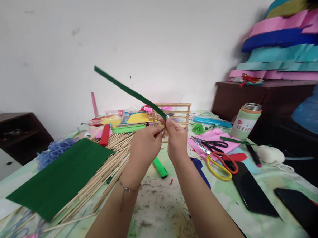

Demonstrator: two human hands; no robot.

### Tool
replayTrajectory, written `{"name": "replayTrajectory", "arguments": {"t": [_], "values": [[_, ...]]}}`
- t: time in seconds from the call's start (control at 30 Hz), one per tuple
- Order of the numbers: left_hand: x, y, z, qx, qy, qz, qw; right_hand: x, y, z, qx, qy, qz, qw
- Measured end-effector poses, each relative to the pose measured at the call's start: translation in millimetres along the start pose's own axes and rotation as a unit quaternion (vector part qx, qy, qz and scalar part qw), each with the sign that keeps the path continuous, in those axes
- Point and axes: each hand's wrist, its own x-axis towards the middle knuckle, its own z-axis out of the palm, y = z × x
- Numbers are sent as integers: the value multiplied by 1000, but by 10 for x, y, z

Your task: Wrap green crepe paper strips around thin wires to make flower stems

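A long, narrow strip of dark green paper [130, 92] slants up to the left from my fingertips, its far end free in the air. My right hand [177, 140] pinches it between thumb and forefinger. Close beside it, my left hand [146, 143] is closed in a pinch at the strip's lower end, where a small dark bit shows between the fingertips. Whether the strip is wound round something thin there is hidden. Behind the hands stands a small frame of wooden sticks [185, 105]. A bright green cutter [160, 167] lies below them on the table.
On the left lie a dark green sheet [63, 178], many thin wooden sticks [90, 192] and purple yarn [56, 152]. To the right are yellow-and-red scissors [217, 169], black scissors [213, 145], a phone [254, 189] and an uncapped bottle [246, 122].
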Motion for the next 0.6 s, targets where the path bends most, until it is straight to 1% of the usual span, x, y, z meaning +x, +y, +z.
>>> {"name": "replayTrajectory", "arguments": {"t": [0.1, 0.2, 0.27, 0.33, 0.4, 0.47, 0.53, 0.6], "values": [[-19, 27, 13, 106, 32, 29, 993, 17, 45, -40, -77, 24, -35, 996], [-28, 46, 16, 146, 39, 36, 988, 39, 32, -90, -127, 35, -58, 990], [-41, 64, 27, 165, 48, 44, 984, 47, 11, -101, -133, 49, -53, 988], [-64, 90, 57, 190, 61, 59, 978, 48, -2, -85, -103, 71, -35, 992], [-96, 123, 103, 218, 77, 75, 970, 44, -5, -49, -33, 103, -6, 994], [-126, 154, 152, 238, 87, 90, 963, 38, -9, -7, 50, 129, 27, 990], [-143, 171, 183, 242, 90, 92, 962, 35, -25, 24, 103, 132, 59, 984], [-136, 166, 183, 219, 86, 76, 969, 39, -56, 36, 118, 121, 77, 983]]}}
